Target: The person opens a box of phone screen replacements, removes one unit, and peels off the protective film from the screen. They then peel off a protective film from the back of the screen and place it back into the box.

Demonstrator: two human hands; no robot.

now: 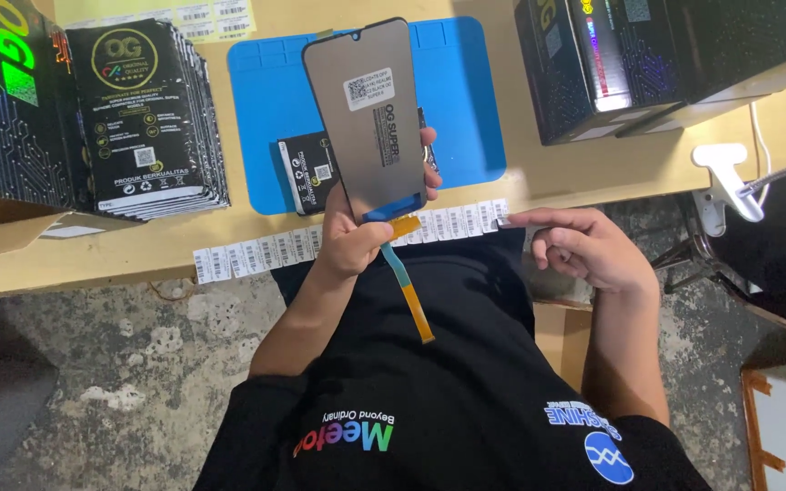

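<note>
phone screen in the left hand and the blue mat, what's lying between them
In the head view, a small black packet lies on the blue mat, just behind the phone screen that the left hand holds up.

From here I see my left hand (pixel 349 238) gripping a flat phone screen panel (pixel 367 118) with a matt grey-brown back, a white paper label and a thin orange plastic ribbon cable (pixel 411 300). Beneath it a smooth blue rubbery mat (pixel 466 100) covers the pale, matt wooden table (pixel 120 250). Glossy black cardboard boxes (pixel 152 118) and a white paper sticker strip (pixel 256 253) lie nearby.
</note>
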